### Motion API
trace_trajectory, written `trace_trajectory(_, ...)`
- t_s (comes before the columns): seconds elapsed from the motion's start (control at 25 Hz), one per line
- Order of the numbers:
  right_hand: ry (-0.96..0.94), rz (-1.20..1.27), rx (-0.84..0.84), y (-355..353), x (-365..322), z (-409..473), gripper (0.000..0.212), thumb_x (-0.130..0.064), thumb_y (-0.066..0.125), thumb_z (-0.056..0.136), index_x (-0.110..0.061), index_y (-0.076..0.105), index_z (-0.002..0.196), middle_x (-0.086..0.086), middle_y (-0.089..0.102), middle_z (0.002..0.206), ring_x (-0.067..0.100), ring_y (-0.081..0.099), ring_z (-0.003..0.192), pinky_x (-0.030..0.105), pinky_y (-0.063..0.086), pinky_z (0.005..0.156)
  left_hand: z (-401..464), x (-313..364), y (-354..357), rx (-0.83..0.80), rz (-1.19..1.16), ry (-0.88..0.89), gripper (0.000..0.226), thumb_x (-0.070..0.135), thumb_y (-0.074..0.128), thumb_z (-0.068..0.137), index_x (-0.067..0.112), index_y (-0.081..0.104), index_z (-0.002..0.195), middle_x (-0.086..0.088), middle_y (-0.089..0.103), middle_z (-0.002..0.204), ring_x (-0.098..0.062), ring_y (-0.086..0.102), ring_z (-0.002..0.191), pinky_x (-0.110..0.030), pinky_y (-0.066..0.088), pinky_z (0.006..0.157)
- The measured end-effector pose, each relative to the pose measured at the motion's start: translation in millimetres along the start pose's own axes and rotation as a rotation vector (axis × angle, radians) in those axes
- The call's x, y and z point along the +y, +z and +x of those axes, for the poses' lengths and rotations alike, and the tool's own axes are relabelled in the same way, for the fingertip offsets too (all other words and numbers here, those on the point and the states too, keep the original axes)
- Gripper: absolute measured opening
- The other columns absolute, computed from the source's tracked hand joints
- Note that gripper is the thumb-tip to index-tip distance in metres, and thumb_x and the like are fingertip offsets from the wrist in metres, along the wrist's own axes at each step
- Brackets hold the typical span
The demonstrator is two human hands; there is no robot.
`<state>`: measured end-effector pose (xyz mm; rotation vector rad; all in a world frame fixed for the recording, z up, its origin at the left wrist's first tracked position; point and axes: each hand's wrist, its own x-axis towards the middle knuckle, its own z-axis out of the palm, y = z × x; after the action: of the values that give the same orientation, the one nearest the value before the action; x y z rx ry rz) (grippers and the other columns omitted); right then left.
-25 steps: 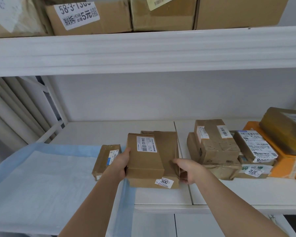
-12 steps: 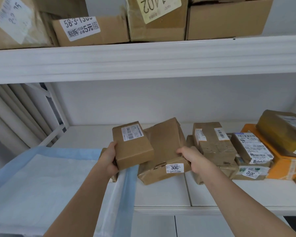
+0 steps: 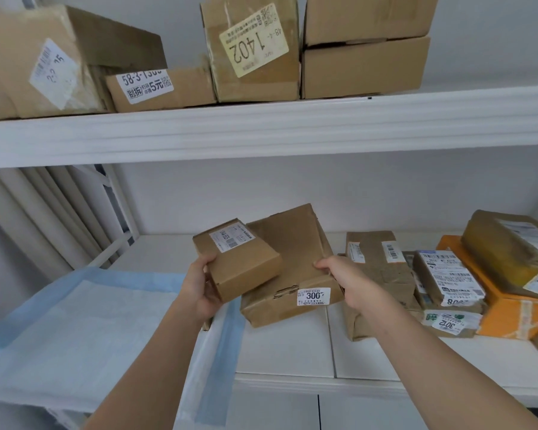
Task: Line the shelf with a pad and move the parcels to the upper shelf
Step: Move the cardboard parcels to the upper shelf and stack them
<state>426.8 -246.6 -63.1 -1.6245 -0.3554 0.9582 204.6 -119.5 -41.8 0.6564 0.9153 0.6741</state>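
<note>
Two hands are seen, the left hand (image 3: 201, 288) and the right hand (image 3: 351, 282), and two brown parcels are held up between them: one small parcel (image 3: 236, 259) and one larger parcel (image 3: 292, 268) marked 300. Five boxes are counted on the upper shelf (image 3: 261, 131). At least five more parcels are counted in the pile (image 3: 441, 283) at the right of the lower shelf (image 3: 292, 349), among them one orange box (image 3: 507, 302); the exact number cannot be told, since some are overlapped. One blue-edged pad (image 3: 75, 330) is seen.
</note>
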Motion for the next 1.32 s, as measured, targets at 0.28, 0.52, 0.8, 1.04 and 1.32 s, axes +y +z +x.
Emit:
trace_trajectory(0.28, 0.019, -0.112, -0.206, -13.1, -3.0, -17.1, 0.058, -0.024, 0.075, 0.067, -0.009, 0.059, 0.121, 0.014, 0.069, 0.105, 0.027, 0.063, 0.092, 0.047, 0.049, 0.097, -24.0, -23.6, 10.5, -0.064, 0.107, 0.041, 0.024, 0.034, 0.061, 0.087, 0.022, 0.065, 0.109, -0.011, 0.073, 0.093, -0.03, 0.065, 0.085, -0.044, 0.051, 0.077)
trace_trajectory(0.52, 0.021, -0.16, -0.309, -30.3, 9.4, -25.5, 0.072, -0.028, 0.08, 0.057, -0.017, 0.054, 0.124, 0.006, 0.06, 0.128, 0.028, 0.055, 0.12, 0.047, 0.039, 0.107, -38.5, -58.9, -3.6, -0.049, 0.007, 0.077, 0.04, 0.035, 0.064, 0.086, 0.024, 0.062, 0.124, -0.013, 0.069, 0.119, -0.034, 0.064, 0.103, -0.052, 0.051, 0.089)
trace_trajectory(0.8, 0.018, -0.193, -0.285, -61.8, 5.1, -72.7, 0.05, -0.039, 0.074, 0.081, -0.01, 0.061, 0.119, 0.002, 0.07, 0.095, 0.016, 0.064, 0.087, 0.028, 0.048, 0.07, -76.8, -70.6, 3.2, -0.081, 0.119, 0.12, 0.037, 0.033, 0.065, 0.086, 0.024, 0.063, 0.121, -0.011, 0.07, 0.117, -0.033, 0.066, 0.101, -0.052, 0.052, 0.09)
trace_trajectory(1.04, -0.084, 0.01, -0.237, -43.3, 10.6, -125.1, 0.05, -0.032, 0.075, 0.083, -0.023, 0.048, 0.124, -0.003, 0.061, 0.114, 0.012, 0.057, 0.093, 0.03, 0.045, 0.085, -137.5, -76.2, -28.5, -0.167, 0.218, 0.163, 0.037, 0.028, 0.058, 0.091, 0.024, 0.059, 0.128, -0.007, 0.071, 0.116, -0.025, 0.068, 0.098, -0.04, 0.056, 0.079)
trace_trajectory(1.32, -0.12, 0.239, -0.221, -7.8, 46.3, -179.6, 0.058, 0.018, 0.063, 0.079, -0.009, 0.051, 0.129, 0.012, 0.068, 0.11, 0.027, 0.064, 0.099, 0.038, 0.053, 0.08, -217.2, -74.9, -114.1, -0.107, 0.192, 0.307, 0.051, 0.006, 0.057, 0.062, 0.014, 0.065, 0.112, -0.015, 0.069, 0.115, -0.038, 0.063, 0.103, -0.053, 0.045, 0.097)
